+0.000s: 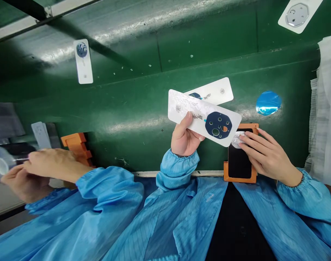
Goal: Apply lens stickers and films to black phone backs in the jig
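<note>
My left hand (184, 136) is closed on a white phone-shaped panel (192, 112), which has a dark blue camera patch with several cutouts at its right end. Behind it, partly covered, a second white panel (218, 90) shows on the green table. At the right, my right hand (268, 154) has its fingers stretched out over an orange frame (240, 179) with a black inner face (237, 163). Its fingertips touch a silvery round piece (237, 139) with fine lines at the frame's upper part.
A shiny blue disc (268, 103) lies beyond the orange frame. More white panels lie at the upper left (84, 67) and upper right (300, 14) of the green table (133, 105). At the left, another person's hands (43, 170) work near an orange block (77, 146).
</note>
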A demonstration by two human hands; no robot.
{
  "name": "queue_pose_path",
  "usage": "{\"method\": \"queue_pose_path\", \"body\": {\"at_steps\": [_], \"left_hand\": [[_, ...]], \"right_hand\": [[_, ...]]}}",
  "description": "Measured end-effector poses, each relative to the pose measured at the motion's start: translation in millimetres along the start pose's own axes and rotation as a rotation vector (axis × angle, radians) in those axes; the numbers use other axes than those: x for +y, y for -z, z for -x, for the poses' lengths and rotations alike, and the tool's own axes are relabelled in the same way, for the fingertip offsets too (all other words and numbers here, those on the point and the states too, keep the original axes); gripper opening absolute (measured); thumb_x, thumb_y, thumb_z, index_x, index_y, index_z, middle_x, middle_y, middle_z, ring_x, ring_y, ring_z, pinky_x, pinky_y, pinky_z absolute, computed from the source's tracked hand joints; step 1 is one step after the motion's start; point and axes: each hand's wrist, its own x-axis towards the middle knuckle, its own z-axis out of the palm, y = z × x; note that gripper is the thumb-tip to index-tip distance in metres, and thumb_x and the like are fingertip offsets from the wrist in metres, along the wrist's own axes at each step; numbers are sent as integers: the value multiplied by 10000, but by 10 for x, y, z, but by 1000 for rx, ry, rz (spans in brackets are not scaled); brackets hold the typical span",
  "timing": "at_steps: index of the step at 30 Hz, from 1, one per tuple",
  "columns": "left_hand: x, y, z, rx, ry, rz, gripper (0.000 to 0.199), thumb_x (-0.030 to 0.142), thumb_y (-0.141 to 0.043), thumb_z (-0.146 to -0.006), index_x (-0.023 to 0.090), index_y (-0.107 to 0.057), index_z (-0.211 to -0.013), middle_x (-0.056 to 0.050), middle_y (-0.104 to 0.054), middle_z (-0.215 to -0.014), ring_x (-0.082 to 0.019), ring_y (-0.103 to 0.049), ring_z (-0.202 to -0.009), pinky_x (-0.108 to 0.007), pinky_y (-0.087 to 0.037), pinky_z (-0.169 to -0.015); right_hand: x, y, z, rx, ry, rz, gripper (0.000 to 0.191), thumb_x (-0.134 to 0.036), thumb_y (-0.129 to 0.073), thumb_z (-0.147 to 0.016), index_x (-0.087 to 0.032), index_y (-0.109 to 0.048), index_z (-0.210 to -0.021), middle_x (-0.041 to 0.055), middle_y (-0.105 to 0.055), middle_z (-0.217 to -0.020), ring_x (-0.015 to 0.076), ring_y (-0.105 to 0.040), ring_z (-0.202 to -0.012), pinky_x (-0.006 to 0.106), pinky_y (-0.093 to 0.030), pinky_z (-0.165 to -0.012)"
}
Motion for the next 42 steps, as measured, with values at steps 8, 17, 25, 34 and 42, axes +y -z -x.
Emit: {"method": "queue_pose_path", "body": {"at_steps": [8,17,25,34,42], "left_hand": [[-323,-195,98,-110,-253,-231,457,541,-814,-869,197,-742,-1161,-65,-785,-1001,-175,-748,-719,-249,-628,-535],[-302,-291,216,-420,-94,-535,399,533,-742,-928,143,-739,-845,-25,-676,-667,-86,-551,-453,-190,-418,-366],[-343,-278,276,-387,-88,-608,349,507,-730,-945,165,-751,-873,6,-636,-603,-80,-494,-420,-212,-369,-385],[-365,-289,267,-414,-37,-548,386,561,-757,-906,180,-751,-842,-7,-618,-578,-146,-628,-591,-223,-473,-483],[-310,-266,260,-467,94,-444,409,532,-784,-894,135,-733,-810,-29,-690,-646,-92,-558,-444,-212,-443,-385]], "right_hand": [[-170,285,-297,489,-303,-78,517,-145,-784,-864,-327,-708,-1341,66,-771,-1238,334,-740,-1120,532,-632,-968],[-72,282,-641,-195,-747,-1045,324,-469,-818,-842,-199,-809,-1023,23,-791,-861,235,-759,-738,335,-642,-622],[-155,225,-683,-122,-804,-996,285,-452,-857,-756,-180,-797,-818,32,-776,-740,228,-737,-640,298,-588,-515],[-144,183,-669,-176,-669,-976,269,-456,-827,-826,-189,-810,-793,43,-790,-759,231,-748,-655,296,-579,-509],[-53,336,-550,-360,-595,-1046,310,-506,-710,-950,-217,-816,-978,21,-808,-864,229,-776,-746,306,-640,-605]]}}
